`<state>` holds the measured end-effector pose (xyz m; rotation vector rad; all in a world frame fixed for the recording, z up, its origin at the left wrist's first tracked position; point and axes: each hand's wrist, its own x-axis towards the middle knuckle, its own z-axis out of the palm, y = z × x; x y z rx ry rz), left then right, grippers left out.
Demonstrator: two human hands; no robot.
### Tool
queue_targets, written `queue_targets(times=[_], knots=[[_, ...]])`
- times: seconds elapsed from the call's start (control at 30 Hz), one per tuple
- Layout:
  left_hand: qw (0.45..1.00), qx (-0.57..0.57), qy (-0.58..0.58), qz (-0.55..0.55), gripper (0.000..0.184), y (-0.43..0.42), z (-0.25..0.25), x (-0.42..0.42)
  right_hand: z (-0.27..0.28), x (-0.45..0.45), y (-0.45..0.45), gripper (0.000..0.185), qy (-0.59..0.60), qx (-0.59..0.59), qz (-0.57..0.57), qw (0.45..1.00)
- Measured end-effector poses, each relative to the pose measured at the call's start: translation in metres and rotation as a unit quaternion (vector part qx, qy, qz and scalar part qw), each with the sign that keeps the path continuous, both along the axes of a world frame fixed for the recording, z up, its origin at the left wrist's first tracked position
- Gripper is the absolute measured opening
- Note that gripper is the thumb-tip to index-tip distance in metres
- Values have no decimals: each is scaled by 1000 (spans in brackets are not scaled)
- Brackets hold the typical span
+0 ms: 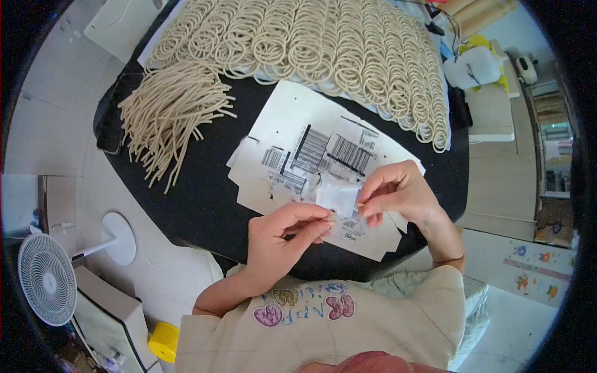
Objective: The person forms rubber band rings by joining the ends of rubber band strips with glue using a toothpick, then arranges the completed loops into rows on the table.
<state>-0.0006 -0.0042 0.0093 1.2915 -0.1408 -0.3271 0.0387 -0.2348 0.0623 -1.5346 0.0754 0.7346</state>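
Note:
A small crumpled white piece [337, 194], thin like plastic film or paper, is between my two hands above the cardboard. My left hand [283, 236] pinches at its lower left edge with thumb and forefinger. At its right edge, my right hand [400, 194] has thumb and fingertips closed on it. Whether anything smaller is in either pinch cannot be made out. Beneath lies a flattened white cardboard sheet [273, 124] printed with barcodes [311, 149], on a black-topped table [205, 211].
Rows of overlapping beige rings [298, 46] cover the far side of the table. A bundle of beige cord lengths [177, 112] lies at the left. A white fan [48, 280] stands on the floor at left, near a yellow container [163, 341]. A white bottle [476, 67] is far right.

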Motion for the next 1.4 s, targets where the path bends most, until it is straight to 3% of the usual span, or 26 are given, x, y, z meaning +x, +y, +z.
queue_targets(times=[0.2,0.3,0.63,0.83,1.4], knots=[[979,135,-148,22,13,-1,-6,3,-12,-8,5,10,-92,-49,-2,995],[973,132,-188,38,17,-1,-9,5,-15,-10,8,10,-142,-76,22,987],[985,114,-130,29,16,0,-10,1,-13,-19,13,12,-231,-187,23,955],[976,131,-170,33,14,-2,-11,3,-19,-17,17,14,-417,-314,110,846],[971,139,-194,21,14,-4,-13,4,-20,-17,20,18,-476,-340,142,799]])
